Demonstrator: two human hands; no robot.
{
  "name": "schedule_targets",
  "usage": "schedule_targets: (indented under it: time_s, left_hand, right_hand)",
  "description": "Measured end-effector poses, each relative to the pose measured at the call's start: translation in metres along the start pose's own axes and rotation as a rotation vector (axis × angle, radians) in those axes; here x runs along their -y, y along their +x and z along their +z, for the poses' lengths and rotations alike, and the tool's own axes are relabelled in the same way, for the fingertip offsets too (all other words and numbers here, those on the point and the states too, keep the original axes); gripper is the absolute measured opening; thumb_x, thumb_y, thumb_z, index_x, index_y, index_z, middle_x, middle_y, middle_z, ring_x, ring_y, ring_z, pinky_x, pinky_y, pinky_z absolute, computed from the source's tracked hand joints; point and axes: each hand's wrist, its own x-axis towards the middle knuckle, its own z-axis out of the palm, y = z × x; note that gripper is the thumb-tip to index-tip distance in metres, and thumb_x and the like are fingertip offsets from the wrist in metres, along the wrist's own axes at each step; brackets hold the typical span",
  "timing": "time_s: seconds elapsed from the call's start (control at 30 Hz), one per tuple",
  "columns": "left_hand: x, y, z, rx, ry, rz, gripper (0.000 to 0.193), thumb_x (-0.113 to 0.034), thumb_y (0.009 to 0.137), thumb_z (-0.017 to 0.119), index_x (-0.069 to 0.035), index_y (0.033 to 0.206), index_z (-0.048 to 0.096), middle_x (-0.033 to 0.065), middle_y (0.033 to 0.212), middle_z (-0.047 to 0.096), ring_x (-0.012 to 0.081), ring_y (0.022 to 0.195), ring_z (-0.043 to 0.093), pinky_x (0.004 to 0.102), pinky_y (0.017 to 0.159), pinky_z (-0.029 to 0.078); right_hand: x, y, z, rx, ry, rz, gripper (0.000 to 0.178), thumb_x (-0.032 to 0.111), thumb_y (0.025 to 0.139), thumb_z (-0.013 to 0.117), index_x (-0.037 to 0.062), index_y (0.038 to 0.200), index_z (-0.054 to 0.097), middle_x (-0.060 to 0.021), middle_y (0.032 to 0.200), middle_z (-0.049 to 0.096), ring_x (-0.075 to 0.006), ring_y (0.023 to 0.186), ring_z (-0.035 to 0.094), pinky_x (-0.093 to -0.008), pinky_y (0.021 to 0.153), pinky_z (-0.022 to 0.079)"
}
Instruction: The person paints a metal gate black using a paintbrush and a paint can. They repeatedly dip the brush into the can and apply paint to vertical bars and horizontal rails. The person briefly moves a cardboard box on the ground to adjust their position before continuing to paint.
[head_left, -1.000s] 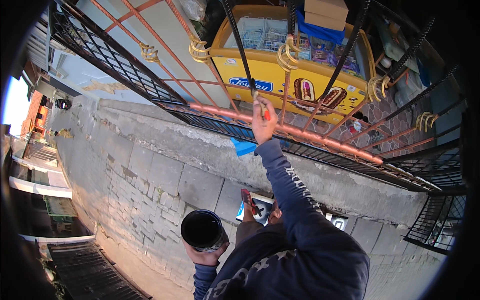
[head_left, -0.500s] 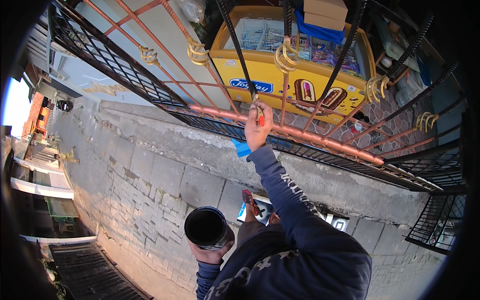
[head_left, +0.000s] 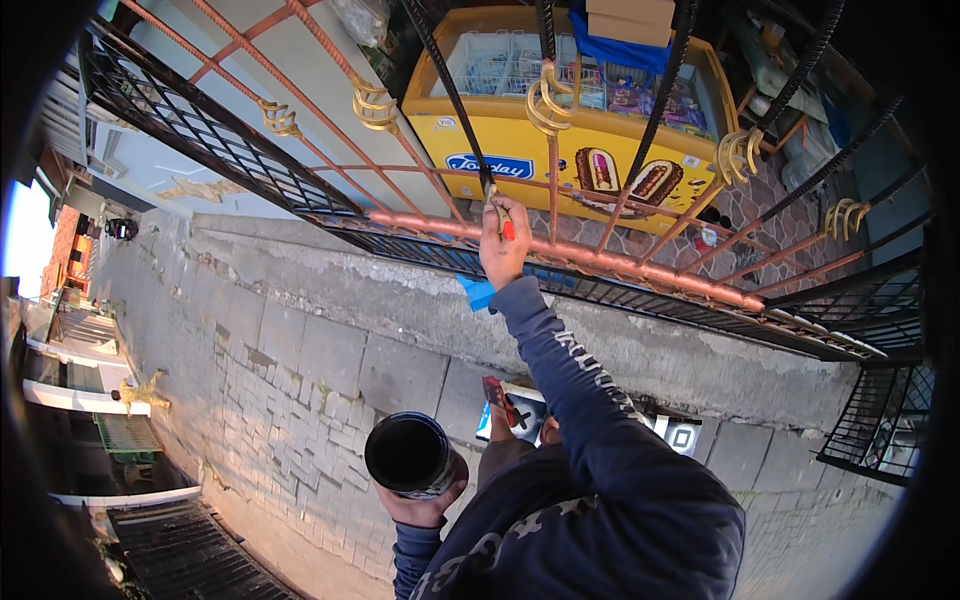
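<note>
A yellow chest freezer with a sliding-glass top [head_left: 590, 137] stands behind the railing, a brown cardboard box [head_left: 630, 20] and a crumpled blue cloth [head_left: 618, 48] on it. Between it and the person, slanting black ribbed metal bars [head_left: 665, 78] and copper-coloured rods cross the view, so the freezer shows only in strips. A thick, round copper-coloured rail [head_left: 640, 268] runs along the foot of the bars, and a black metal lattice fence [head_left: 210, 130] stretches off to the left. A bright blue scrap [head_left: 478, 292] hangs just beside the right wrist.

Below the railing lies a rough, chipped concrete ledge [head_left: 400, 290], then grey street paving [head_left: 310, 410], with slabs near the ledge and small broken blocks farther out. A foot in a red-and-black sandal [head_left: 497, 393] rests on a pale board with a dark mark [head_left: 526, 412].

The right hand [head_left: 503, 250] pinches a slim paintbrush with a red handle end [head_left: 506, 222]; its tip meets one black bar, but the bristles are too small to make out. The left hand [head_left: 420, 508] curves around the lower side of a round black open can [head_left: 442, 480], tilted slightly, its inside dark. Gold-coloured curled metal collars [head_left: 372, 108] ring several bars.
</note>
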Motion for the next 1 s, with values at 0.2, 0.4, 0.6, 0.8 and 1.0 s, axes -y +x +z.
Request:
schedule_targets:
  time_s: [0.2,0.4,0.6,0.8,1.0]
  left_hand:
    - [-0.002,-0.01,0.005,-0.084,-0.062,-0.047,0.095,-0.026,0.047,0.1,-0.002,0.13,0.059,0.0102,0.119,0.07,0.0256,0.108,0.069,0.0396,0.099,0.054]
    - [0.007,-0.012,-0.001,-0.005,0.021,-0.034,0.11,-0.021,0.047,0.104,0.0,0.138,0.045,0.0135,0.124,0.066,0.0255,0.113,0.067,0.0402,0.102,0.053]
    - [0.009,-0.016,0.0,0.005,0.045,-0.041,0.113,-0.023,0.048,0.104,0.0,0.14,0.042,0.0147,0.126,0.066,0.027,0.115,0.067,0.0396,0.103,0.052]
    - [0.006,-0.01,0.012,-0.04,-0.066,0.014,0.101,-0.02,0.048,0.102,-0.001,0.133,0.052,0.0128,0.121,0.068,0.0265,0.111,0.068,0.0404,0.102,0.053]
    - [0.017,-0.001,0.016,0.004,-0.054,0.091,0.104,-0.02,0.047,0.103,-0.001,0.135,0.05,0.0128,0.123,0.067,0.0272,0.113,0.067,0.0405,0.101,0.053]
  right_hand:
    - [-0.012,-0.006,-0.012,0.068,-0.007,0.117,0.013,0.004,0.094,0.065,0.001,0.106,0.064,-0.018,0.103,0.068,-0.0331,0.093,0.069,-0.0405,0.083,0.054]
    - [-0.01,0.002,-0.016,0.144,-0.065,0.074,0.012,0.004,0.093,0.065,0.0002,0.104,0.065,-0.0185,0.102,0.068,-0.0351,0.092,0.069,-0.0406,0.082,0.054]
    - [-0.016,0.001,-0.021,0.225,-0.058,0.08,0.014,0.004,0.09,0.068,0.0024,0.104,0.068,-0.0212,0.101,0.071,-0.0385,0.093,0.07,-0.0398,0.082,0.055]
    - [-0.06,-0.058,-0.076,0.578,-0.212,0.354,0.009,0.016,0.089,0.072,0.0089,0.095,0.073,-0.0175,0.088,0.074,-0.0378,0.087,0.071,-0.0409,0.079,0.056]
    - [-0.095,-0.188,-0.303,0.474,-0.751,0.844,0.032,0.036,0.09,0.07,0.0085,0.104,0.074,-0.022,0.1,0.075,-0.0405,0.098,0.073,-0.0458,0.086,0.056]
